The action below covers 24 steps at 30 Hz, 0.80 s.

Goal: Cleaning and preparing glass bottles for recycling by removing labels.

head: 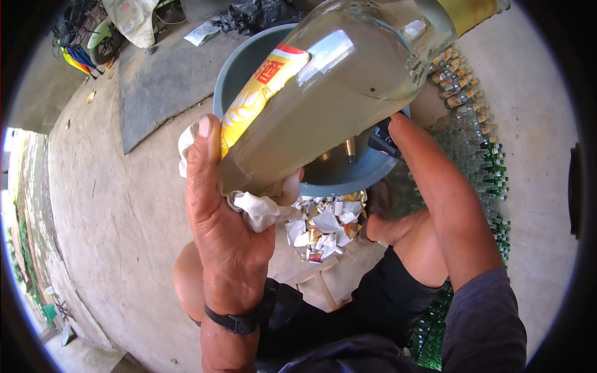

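A large clear glass bottle (326,107) crosses the view at a slant, close to the camera. Its base rests at my left hand (228,247), whose fingers curl round it through a crumpled white cloth (256,210). A yellow-and-red label (261,88) with writing covers one side, and a yellow band (471,14) wraps the neck at the upper right. My right forearm (447,186) reaches over the basin, with a black strap at the wrist. The bottle hides my right hand, so its grip cannot be seen. Under the bottle, a gold-and-dark object (350,151) shows inside the blue-grey basin (345,186).
Torn label scraps (324,228) are heaped between my feet. Rows of glass bottles (466,126) stand along the right, green ones (501,200) among them. A dark mat (163,79) and a black plastic bag (256,16) lie beyond the basin on the concrete floor (130,210).
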Tool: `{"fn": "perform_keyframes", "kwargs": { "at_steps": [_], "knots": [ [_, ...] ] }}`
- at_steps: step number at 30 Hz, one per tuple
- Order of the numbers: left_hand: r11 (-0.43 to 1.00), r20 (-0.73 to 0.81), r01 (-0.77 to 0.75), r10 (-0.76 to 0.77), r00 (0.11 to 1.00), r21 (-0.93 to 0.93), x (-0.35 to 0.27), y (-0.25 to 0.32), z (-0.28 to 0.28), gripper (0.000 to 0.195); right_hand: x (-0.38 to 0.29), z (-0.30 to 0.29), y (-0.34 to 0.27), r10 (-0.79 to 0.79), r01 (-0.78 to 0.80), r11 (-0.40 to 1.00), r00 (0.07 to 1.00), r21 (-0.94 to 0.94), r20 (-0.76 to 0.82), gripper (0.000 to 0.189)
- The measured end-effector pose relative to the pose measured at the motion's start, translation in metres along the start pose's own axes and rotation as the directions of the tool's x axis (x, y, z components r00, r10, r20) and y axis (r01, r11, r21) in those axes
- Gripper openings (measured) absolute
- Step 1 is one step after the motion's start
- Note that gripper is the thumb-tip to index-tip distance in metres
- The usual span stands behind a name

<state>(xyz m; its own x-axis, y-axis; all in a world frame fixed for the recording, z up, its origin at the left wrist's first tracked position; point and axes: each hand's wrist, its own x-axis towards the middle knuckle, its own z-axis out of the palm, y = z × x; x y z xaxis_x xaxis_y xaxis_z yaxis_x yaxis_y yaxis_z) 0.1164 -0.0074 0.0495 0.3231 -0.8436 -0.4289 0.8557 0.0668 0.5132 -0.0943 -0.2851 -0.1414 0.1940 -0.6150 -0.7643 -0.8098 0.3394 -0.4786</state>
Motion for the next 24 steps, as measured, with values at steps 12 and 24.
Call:
{"fn": "perform_keyframes", "kwargs": {
  "at_steps": [12, 24],
  "knots": [
    [0.998, 0.016, 0.028, -0.027, 0.999, -0.052, -0.002, 0.004, -0.001, 0.044, -0.003, -0.004, 0.004, -0.031, 0.027, 0.995, 0.998, 0.097, 0.046, 0.045],
    [0.999, -0.024, 0.037, -0.036, 0.999, 0.034, -0.005, 0.005, 0.004, 0.048, 0.005, -0.005, 0.000, 0.041, -0.042, 0.999, 0.996, 0.005, 0.083, 0.041]
  ]
}}
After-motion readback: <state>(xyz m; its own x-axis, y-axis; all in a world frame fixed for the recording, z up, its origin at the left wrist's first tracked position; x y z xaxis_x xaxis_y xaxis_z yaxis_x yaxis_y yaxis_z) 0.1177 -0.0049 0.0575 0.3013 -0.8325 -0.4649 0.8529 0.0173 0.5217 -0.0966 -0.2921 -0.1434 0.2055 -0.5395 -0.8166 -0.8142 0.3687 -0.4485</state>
